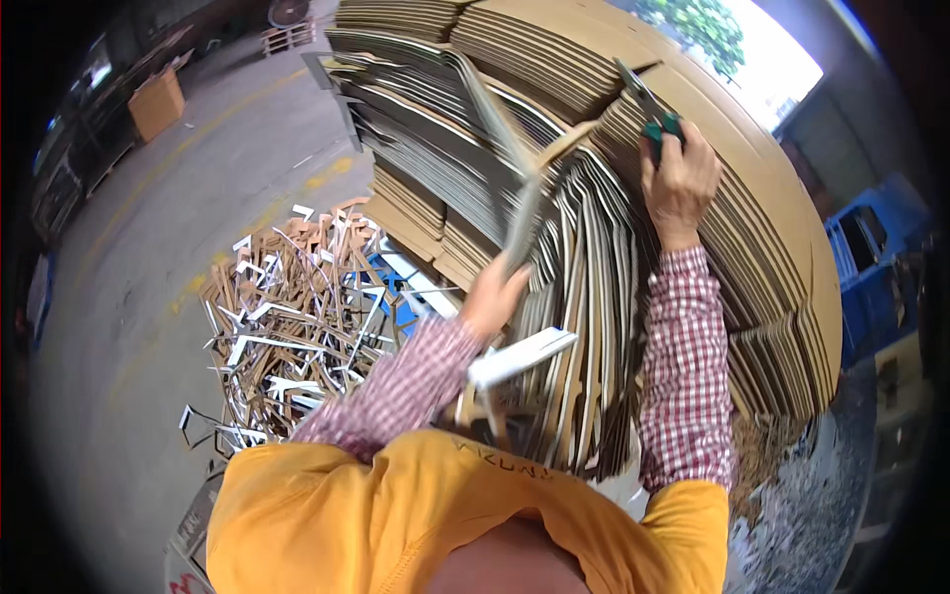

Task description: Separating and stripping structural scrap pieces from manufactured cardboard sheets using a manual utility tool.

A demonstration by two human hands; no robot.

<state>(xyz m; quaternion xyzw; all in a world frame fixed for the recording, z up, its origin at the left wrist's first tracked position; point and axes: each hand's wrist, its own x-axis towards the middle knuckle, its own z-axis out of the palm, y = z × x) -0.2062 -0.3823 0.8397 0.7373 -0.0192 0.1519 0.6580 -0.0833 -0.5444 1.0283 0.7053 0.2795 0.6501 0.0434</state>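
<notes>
My left hand (495, 302) is closed around a grey-brown cardboard strip (522, 220), blurred by motion, which rises in front of the stacked sheets. A white-faced strip (524, 356) lies just below that hand. Further right and higher, my right hand (683, 178) grips a green-handled tool (661, 131). Its narrow metal blade points up and left over the stack; whether it has a second blade is hard to tell. Both hands are over a large stack of cut cardboard sheets (554, 59), with dark and white edges fanned out in the middle (594, 267).
Left of the stack, a heap of cardboard offcuts (287, 317) lies on the grey floor (109, 396), with something blue (396, 287) under its right side. A cardboard box (156, 103) stands far left. A blue machine or container (871, 247) is at right, near scattered scraps (792, 505).
</notes>
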